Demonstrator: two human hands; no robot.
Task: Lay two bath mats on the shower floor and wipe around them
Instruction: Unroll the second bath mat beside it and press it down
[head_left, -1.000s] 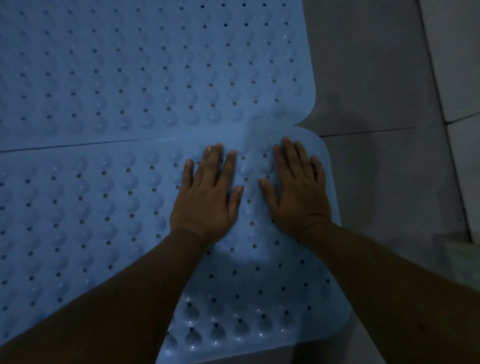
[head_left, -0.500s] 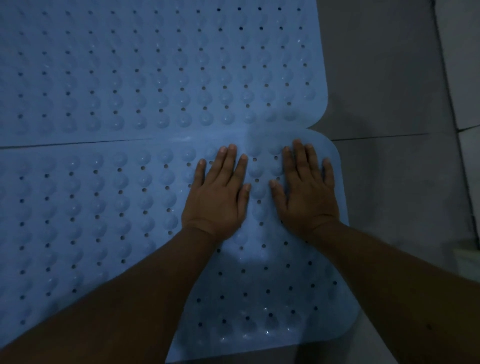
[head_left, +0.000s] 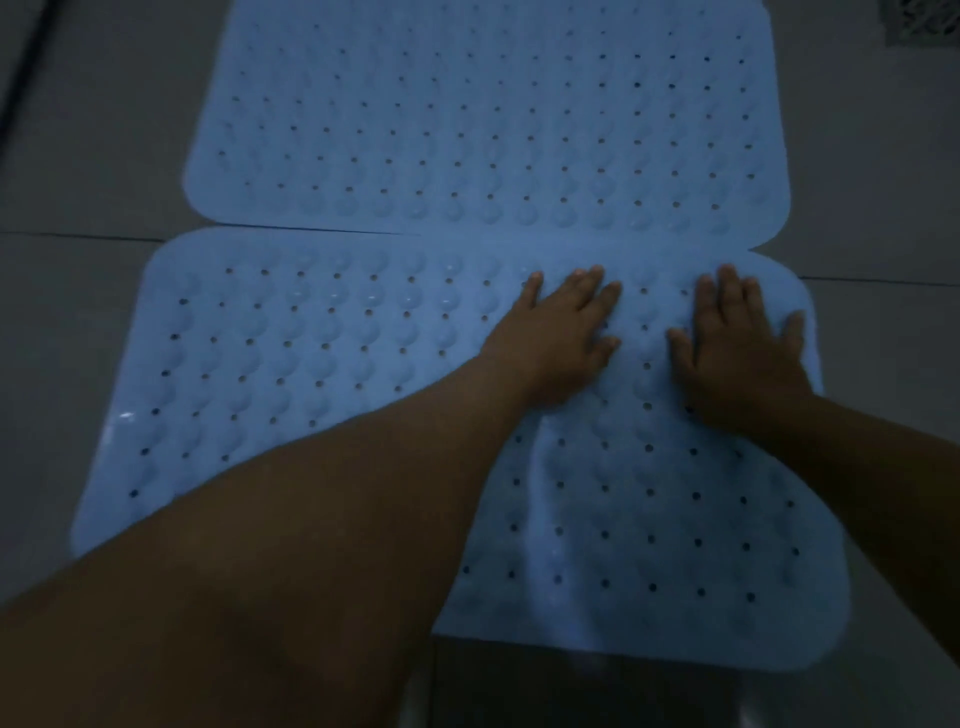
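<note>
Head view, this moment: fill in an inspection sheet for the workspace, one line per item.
Surface: grey tiled floor, grout lines visible.
Job's things: far mat and near mat, both blue, lie flat, long edges meeting or slightly overlapping.
Clutter: nothing seen.
Grippers: left hand and right hand press flat on the near mat, fingers straight.
Cables: nothing seen.
Surroundings: dim light; a patterned grille at the top right corner.
</note>
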